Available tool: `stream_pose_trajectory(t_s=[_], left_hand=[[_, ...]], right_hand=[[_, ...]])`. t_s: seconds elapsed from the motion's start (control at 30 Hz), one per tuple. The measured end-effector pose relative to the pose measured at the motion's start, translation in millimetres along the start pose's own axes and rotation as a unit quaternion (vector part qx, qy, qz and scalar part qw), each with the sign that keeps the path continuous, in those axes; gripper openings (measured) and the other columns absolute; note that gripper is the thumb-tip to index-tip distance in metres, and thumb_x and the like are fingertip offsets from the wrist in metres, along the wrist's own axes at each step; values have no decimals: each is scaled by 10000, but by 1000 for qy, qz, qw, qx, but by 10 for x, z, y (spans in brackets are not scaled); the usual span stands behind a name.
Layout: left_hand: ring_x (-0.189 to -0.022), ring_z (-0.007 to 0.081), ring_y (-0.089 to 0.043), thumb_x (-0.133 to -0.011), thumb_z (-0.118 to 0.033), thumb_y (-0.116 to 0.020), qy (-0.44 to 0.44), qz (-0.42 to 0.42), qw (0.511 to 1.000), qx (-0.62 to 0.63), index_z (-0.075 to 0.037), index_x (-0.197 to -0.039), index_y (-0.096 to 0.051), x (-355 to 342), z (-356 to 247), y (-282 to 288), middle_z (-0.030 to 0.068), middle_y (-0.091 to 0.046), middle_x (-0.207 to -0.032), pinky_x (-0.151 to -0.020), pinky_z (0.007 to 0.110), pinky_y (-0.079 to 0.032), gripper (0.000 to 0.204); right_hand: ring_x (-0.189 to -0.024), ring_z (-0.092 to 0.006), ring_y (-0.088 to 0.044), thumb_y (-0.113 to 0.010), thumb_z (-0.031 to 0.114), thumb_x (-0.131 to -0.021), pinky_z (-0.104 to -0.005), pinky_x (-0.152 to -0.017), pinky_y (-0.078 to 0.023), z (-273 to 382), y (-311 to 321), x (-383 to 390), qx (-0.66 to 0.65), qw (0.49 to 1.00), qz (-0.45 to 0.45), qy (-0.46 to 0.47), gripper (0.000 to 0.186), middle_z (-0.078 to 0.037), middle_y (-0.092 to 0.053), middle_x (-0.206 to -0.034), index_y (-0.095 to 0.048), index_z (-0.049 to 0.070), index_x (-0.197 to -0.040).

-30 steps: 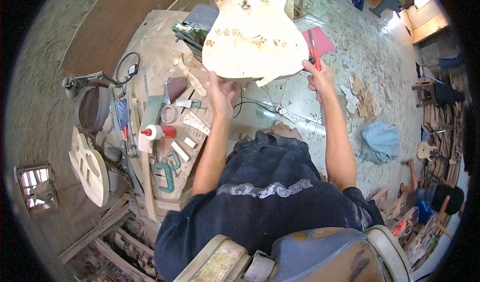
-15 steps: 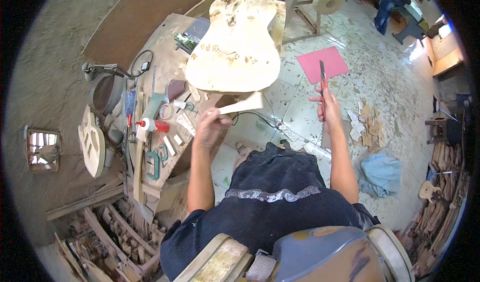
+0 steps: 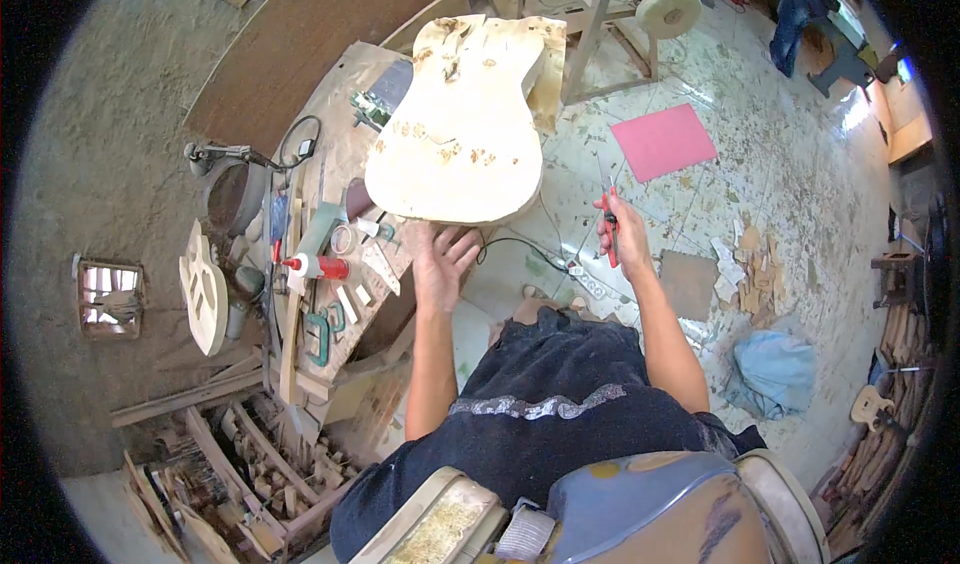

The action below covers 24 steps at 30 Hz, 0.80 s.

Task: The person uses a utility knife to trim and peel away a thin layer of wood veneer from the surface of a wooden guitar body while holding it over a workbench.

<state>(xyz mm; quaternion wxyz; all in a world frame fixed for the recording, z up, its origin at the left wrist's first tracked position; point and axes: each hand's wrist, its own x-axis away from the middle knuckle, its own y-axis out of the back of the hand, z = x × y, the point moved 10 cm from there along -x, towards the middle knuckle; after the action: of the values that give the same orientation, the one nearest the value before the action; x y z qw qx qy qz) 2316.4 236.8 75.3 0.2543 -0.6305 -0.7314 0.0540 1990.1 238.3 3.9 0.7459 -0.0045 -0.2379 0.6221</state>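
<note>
A pale guitar-shaped wooden body (image 3: 458,129) with brown knots in its grain lies at the end of the workbench. Just below its near edge is my left hand (image 3: 440,266), open with the fingers spread and nothing seen in it. Whether its fingertips touch the wood I cannot tell. My right hand (image 3: 627,236) is wrapped round a red utility knife (image 3: 611,226), its blade pointing up and away from me. The knife is held in the air over the floor, apart from the wood.
On the workbench (image 3: 345,349) lie a red-and-white glue bottle (image 3: 322,267), green clamps (image 3: 318,336), a tape roll (image 3: 343,240) and small offcuts. A pink sheet (image 3: 664,142) is on the tiled floor, with scraps (image 3: 760,272) and a blue cloth (image 3: 772,372) to the right.
The pale wood strip has left my left hand and is out of sight; that hand has opened and shifted right. My right hand has drawn lower and left with the knife.
</note>
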Motion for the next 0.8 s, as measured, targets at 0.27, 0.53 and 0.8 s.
stream_pose_trajectory(t_s=[0.27,0.53,0.8], left_hand=[[-1072,238,-666,-996,-214,-643,-81,-71,992,72,9,-1274,-452,-363,-52,24,161,-622,-1229,-879,395,-568,405],[-1235,290,-613,-993,-242,-542,-98,-33,992,75,72,-1422,-439,-1113,-478,970,196,-584,-1394,-1087,404,-470,541],[-1169,257,-654,-1025,-265,-499,-4,-68,996,-53,89,-1405,-471,-1604,-1049,999,208,-614,-1345,-1013,352,-519,520]], right_hand=[[-530,-69,-482,-427,471,-1065,-253,-455,-441,427,31,-249,96,994,-27,31,488,-18,-554,-724,-601,48,-1235],[-521,-51,-481,-445,459,-1066,-222,-439,-420,936,354,-446,135,987,-38,78,488,-15,-579,-745,-630,35,-1223],[-556,-52,-493,-481,276,-1065,-219,-482,-411,2150,-364,-938,288,932,115,187,380,-35,-631,-822,-617,14,-1303]])
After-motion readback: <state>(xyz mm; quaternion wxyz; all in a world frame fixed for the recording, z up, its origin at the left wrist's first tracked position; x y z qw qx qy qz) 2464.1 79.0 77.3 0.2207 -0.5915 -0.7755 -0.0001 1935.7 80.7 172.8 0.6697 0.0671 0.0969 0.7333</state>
